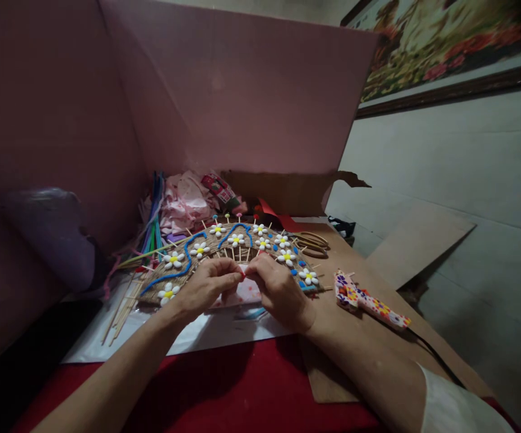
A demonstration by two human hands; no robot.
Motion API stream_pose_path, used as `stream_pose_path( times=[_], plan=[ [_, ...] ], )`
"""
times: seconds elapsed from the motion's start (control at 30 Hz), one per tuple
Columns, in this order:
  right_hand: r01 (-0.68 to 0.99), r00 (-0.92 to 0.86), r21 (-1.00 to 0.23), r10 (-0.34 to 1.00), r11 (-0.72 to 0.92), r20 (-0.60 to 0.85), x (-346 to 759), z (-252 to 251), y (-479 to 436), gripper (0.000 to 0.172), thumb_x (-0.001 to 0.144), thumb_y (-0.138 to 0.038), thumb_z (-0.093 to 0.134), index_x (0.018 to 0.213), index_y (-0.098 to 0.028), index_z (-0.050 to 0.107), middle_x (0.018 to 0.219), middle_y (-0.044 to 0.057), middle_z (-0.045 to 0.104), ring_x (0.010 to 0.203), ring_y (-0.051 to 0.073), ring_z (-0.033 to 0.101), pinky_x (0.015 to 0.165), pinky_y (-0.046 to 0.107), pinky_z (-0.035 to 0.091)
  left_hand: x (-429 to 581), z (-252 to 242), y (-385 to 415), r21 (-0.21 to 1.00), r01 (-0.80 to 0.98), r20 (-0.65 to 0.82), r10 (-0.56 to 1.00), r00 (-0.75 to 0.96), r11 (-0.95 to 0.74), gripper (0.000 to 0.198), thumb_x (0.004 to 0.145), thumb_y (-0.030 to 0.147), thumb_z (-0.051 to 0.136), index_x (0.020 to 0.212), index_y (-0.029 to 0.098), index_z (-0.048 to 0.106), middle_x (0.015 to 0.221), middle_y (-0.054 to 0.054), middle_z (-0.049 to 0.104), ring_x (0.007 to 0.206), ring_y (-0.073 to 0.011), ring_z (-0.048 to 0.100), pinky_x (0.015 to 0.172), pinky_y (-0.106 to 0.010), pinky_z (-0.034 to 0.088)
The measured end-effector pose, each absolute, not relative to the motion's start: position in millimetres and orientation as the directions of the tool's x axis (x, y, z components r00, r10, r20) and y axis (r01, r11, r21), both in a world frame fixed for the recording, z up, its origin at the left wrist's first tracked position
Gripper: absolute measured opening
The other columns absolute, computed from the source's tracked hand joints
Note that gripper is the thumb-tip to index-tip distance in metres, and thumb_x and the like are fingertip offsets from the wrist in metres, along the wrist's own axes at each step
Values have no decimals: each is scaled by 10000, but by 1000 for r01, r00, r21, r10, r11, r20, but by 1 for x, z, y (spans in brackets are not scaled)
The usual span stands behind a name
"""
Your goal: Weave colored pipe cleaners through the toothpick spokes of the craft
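Note:
A woven arch-shaped craft piece [188, 273] lies in front of me, decorated with white-and-yellow flowers, blue cord and thin wooden sticks poking out. My left hand [206, 287] and my right hand [278, 291] meet at its inner edge, fingers pinched together on a tiny red piece [243, 275] between the fingertips. Both hands rest over a pinkish sheet under the arch.
A colourfully patterned glue gun [369, 299] with a black cord lies to the right on brown cardboard [418, 240]. Scissors [311, 242] lie behind it. Pipe cleaners [153, 222], loose sticks [123, 307] and pink paper [186, 201] sit at left and back. A pink board [242, 90] stands behind.

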State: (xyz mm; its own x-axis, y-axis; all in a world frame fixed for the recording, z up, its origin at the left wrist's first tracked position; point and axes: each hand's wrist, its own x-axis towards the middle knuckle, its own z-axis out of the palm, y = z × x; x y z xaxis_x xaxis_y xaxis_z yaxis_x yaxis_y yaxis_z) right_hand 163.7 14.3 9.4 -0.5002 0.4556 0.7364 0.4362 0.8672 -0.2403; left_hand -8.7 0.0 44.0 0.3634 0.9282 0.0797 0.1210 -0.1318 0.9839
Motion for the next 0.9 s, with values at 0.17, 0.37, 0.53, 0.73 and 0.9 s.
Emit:
stream_pose_path(
  times=[0.17, 0.37, 0.53, 0.73, 0.9],
  plan=[
    [336, -638, -178, 362, 925, 679, 165, 9, 17, 190, 829, -34, 385, 831, -188, 497, 806, 41, 518, 741, 155, 510, 678, 280, 449, -18, 44, 2, 968, 251, -110, 862, 496, -21, 228, 670, 322, 658, 593, 127, 568, 476, 18, 504, 409, -74, 412, 401, -198, 279],
    [439, -434, -277, 472, 855, 768, 163, 10, 13, 116, 848, -89, 414, 826, -187, 471, 757, 40, 500, 704, 169, 493, 653, 292, 424, -10, 34, 5, 996, 72, 28, 941, 337, -56, 264, 694, 377, 664, 685, 124, 589, 592, -18, 601, 481, -96, 511, 467, -213, 362],
    [466, -416, -278, 485, 840, 769, 159, 7, 11, 103, 876, -123, 394, 842, -174, 477, 770, 51, 513, 712, 176, 506, 648, 299, 423, -4, 36, 2, 988, 109, 72, 955, 288, -107, 281, 679, 382, 667, 714, 116, 583, 599, -7, 575, 508, -102, 502, 487, -224, 380],
    [437, -526, -264, 482, 860, 701, 162, 8, 14, 144, 829, -60, 399, 850, -171, 488, 802, 57, 511, 737, 176, 509, 670, 306, 433, -11, 41, 2, 971, 200, 44, 916, 400, -134, 218, 719, 343, 602, 667, 134, 568, 523, 28, 499, 466, -88, 446, 464, -216, 334],
    [322, -624, -239, 395, 916, 675, 163, 11, 11, 143, 834, -68, 396, 835, -181, 484, 812, 55, 527, 772, 172, 512, 687, 305, 441, -26, 45, 5, 969, 242, -108, 807, 581, -45, 188, 716, 290, 603, 621, 130, 571, 495, 24, 485, 442, -78, 406, 437, -210, 279]
  ],
)
